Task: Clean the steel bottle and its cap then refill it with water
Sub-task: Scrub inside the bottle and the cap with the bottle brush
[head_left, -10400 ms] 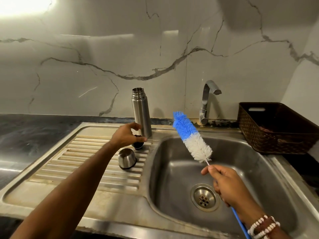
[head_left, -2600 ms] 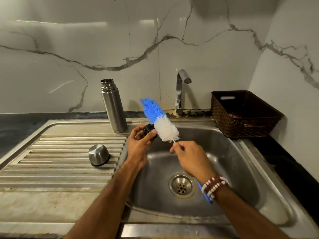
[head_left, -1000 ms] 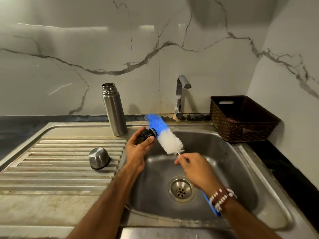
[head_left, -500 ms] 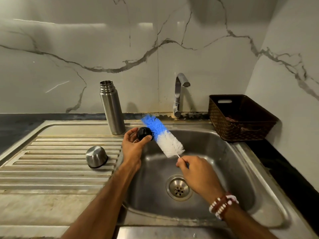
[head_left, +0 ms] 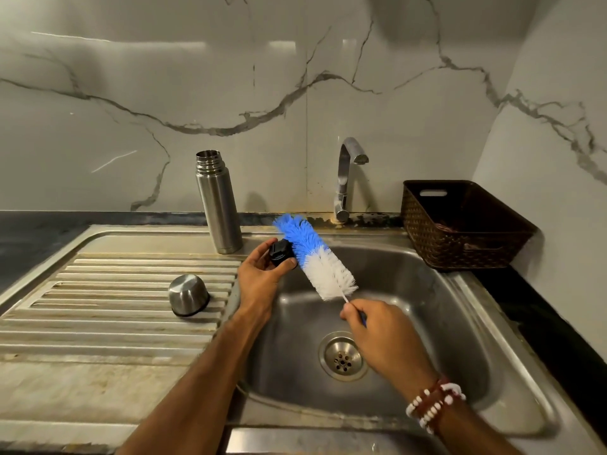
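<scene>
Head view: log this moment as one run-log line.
step: scrubbing stopper | left hand: holds black stopper | right hand: holds bottle brush against it | steel bottle: open, upright | tap: off

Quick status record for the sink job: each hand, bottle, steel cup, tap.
left hand: holds black stopper over the sink basin
right hand: grip on brush handle, bristles against stopper
bottle: upright, open, behind the drainboard
steel cup: upside down on drainboard
tap: no water visible
</scene>
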